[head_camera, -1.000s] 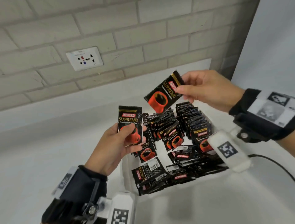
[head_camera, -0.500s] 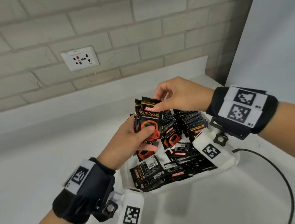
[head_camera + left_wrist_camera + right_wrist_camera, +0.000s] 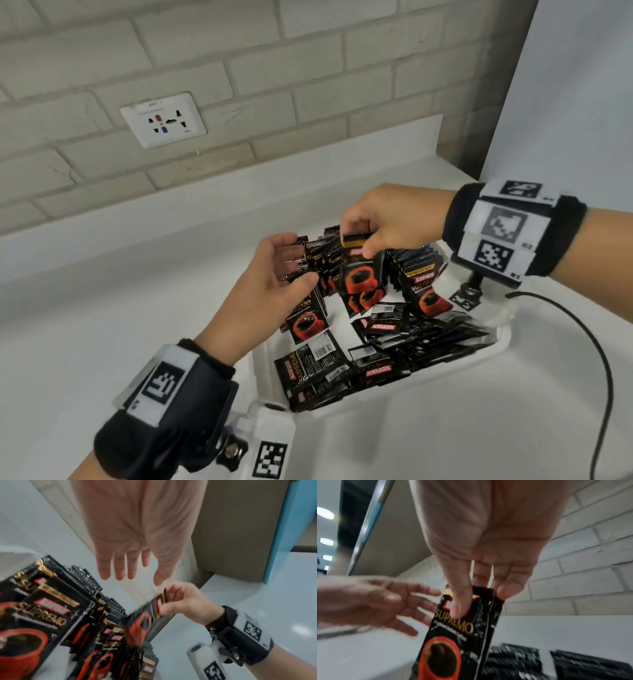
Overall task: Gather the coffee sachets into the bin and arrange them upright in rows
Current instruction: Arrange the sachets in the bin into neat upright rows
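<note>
A white bin on the counter holds black-and-red coffee sachets. Upright rows stand at its back, and a loose pile lies flat at the front. My right hand pinches the top edge of two stacked sachets, hanging upright over the middle row. In the right wrist view the thumb presses on the front of the sachets. My left hand is open with straight fingers, just left of the held sachets and by the left row, holding nothing.
The bin sits on a white counter against a brick wall with a socket plate. A black cable runs across the counter to the right of the bin. A pale panel rises at the right.
Each hand held one sachet a second ago. The right hand took both into its pinch and lowered them to the rows; the left hand let go and opened.
</note>
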Demonstrator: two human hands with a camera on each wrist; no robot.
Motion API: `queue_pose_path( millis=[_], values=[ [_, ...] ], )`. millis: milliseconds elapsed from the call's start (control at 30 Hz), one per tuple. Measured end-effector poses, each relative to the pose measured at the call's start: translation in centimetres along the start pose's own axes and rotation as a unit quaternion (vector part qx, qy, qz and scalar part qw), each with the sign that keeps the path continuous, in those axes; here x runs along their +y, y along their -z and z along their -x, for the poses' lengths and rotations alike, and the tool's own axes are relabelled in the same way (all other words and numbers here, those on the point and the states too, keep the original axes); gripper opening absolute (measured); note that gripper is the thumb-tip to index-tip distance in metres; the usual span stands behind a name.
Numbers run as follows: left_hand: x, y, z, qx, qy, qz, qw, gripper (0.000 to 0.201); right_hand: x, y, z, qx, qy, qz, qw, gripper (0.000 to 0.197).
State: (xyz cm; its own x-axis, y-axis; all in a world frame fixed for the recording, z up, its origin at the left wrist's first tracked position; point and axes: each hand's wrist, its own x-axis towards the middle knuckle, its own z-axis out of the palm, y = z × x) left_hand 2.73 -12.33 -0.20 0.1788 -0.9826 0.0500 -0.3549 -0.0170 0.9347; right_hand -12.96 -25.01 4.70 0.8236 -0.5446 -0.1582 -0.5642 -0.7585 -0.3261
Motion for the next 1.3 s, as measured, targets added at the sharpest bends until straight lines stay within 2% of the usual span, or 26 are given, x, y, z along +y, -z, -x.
queue_pose_path(
  millis=[100,367,667,800,900,1033,1167,1300],
  values=[
    [-0.2,0.8,0.4,-0.013,0.000,-0.040,0.999,0.038,0.4,-1.8,-0.7,-0.056,-0.013,0.079,0.995,0.039],
    [-0.5,0.8,0.7,-0.067,0.044,-0.061,0.995,0.032,0.5,-4.0,-3.1,-0.057,0.021,0.215,0.975,0.027],
    [-0.8,-1.1,0.9,-0.207,0.076,-0.158,0.963,0.023,0.8,-5.3,-3.6,-0.037,0.021,0.310,0.950,0.022],
    [-0.8,-2.3,0.7,-0.238,0.056,-0.230,0.942,0.020,1.0,-4.7,-3.7,-0.036,0.015,0.278,0.960,0.035],
    [-0.9,-3.4,0.2,-0.251,0.013,-0.326,0.911,0.033,1.2,-3.8,-3.2,-0.032,-0.001,0.249,0.968,0.043],
    [-0.6,-4.5,-1.0,-0.275,-0.010,-0.381,0.883,0.041,1.2,-1.8,-1.4,0.014,-0.021,0.199,0.980,0.039],
    [-0.4,-4.8,-2.5,-0.259,-0.002,-0.395,0.881,0.039,1.7,0.1,2.0,0.052,-0.039,0.116,0.991,0.028],
    [-0.5,-4.7,-3.5,-0.259,0.033,-0.396,0.880,0.040,2.4,-1.1,6.3,0.026,-0.039,0.053,0.998,0.021]
  ],
)
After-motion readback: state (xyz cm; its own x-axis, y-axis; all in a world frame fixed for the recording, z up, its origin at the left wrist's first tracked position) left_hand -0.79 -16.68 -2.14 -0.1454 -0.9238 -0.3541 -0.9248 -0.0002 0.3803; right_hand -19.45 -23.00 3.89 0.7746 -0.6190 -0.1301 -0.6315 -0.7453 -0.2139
